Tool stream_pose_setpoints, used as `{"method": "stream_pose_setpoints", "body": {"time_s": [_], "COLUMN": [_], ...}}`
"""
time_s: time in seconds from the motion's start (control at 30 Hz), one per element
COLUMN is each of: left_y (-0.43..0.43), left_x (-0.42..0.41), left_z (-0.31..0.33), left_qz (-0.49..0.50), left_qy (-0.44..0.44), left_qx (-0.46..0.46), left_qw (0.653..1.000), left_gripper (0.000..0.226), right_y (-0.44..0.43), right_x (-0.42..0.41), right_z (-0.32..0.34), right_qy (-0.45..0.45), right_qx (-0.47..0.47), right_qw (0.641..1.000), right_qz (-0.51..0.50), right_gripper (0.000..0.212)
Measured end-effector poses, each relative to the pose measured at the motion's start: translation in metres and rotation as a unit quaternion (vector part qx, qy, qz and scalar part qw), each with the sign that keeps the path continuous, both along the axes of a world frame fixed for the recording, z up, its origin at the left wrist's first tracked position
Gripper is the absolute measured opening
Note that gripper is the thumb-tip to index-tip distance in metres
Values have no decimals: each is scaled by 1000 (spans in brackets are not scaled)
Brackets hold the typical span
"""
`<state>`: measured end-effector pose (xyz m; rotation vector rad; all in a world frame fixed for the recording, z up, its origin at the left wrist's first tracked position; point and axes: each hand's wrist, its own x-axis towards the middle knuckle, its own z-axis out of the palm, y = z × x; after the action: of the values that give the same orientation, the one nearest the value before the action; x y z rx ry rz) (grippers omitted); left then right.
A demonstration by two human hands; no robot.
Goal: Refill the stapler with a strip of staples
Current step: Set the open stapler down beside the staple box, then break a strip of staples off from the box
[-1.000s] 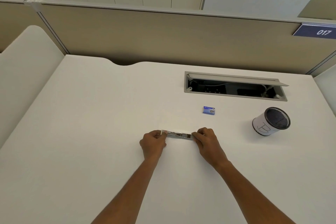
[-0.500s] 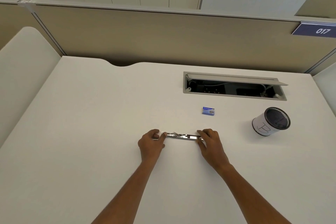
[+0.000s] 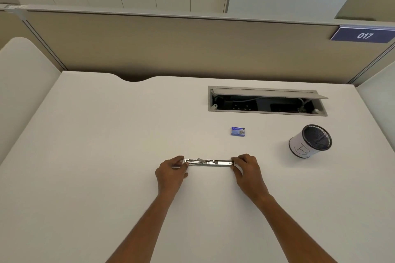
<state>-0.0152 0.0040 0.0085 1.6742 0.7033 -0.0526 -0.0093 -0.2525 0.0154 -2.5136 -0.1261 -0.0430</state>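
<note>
A silver metal stapler (image 3: 210,162) lies stretched out flat and long on the white desk (image 3: 106,156), its inner channel and spring facing up. My left hand (image 3: 171,172) pinches its left end and my right hand (image 3: 245,167) pinches its right end. A small blue staple box (image 3: 238,131) sits on the desk beyond the stapler, a hand's width away. No loose strip of staples is visible.
A mesh pen cup with a white label (image 3: 310,141) stands at the right. Behind it an open cable tray (image 3: 267,101) is sunk into the desk. A beige partition (image 3: 171,49) bounds the far edge.
The visible metal span between my hands has grown longer: my right hand has slid to the right and the stapler has opened out. The left hand has stayed almost still.
</note>
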Motion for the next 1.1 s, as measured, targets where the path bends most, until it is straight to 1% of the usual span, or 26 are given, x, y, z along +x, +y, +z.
{"method": "stream_pose_setpoints", "body": {"time_s": [0.1, 0.17, 0.27, 0.33, 0.43, 0.53, 0.67, 1.0, 1.1], "left_y": [2, 2, 1, -4, -18, -40, -74, -134, -144], "left_x": [1, 3, 11, 19, 36, 56, 80, 118, 126], "left_z": [5, 9, 19, 29, 47, 60, 70, 50, 42], "left_qz": [31, 49, 71, 69, 52, 24, -14, -62, -78], "left_qy": [13, 17, 3, -20, -44, -65, -75, -36, -16], "left_qx": [-47, -64, -61, -44, -10, -3, 0, 10, 19], "left_qw": [998, 997, 996, 996, 998, 998, 997, 997, 997], "left_gripper": [27, 25, 23, 20, 16, 10, 14, 22, 12], "right_y": [-6, -11, -18, -23, -30, -37, -47, -57, -54], "right_x": [5, 10, 22, 31, 45, 60, 78, 108, 110], "right_z": [7, 14, 26, 33, 42, 51, 57, 41, 32], "right_qy": [9, 10, 2, -10, -25, -34, -23, 49, 65], "right_qx": [18, 48, 85, 107, 143, 172, 184, 192, 183], "right_qw": [1000, 999, 996, 994, 987, 978, 972, 961, 961], "right_qz": [9, 10, -6, -29, -73, -115, -145, -194, -196], "right_gripper": [34, 36, 31, 25, 18, 17, 16, 18, 20]}}
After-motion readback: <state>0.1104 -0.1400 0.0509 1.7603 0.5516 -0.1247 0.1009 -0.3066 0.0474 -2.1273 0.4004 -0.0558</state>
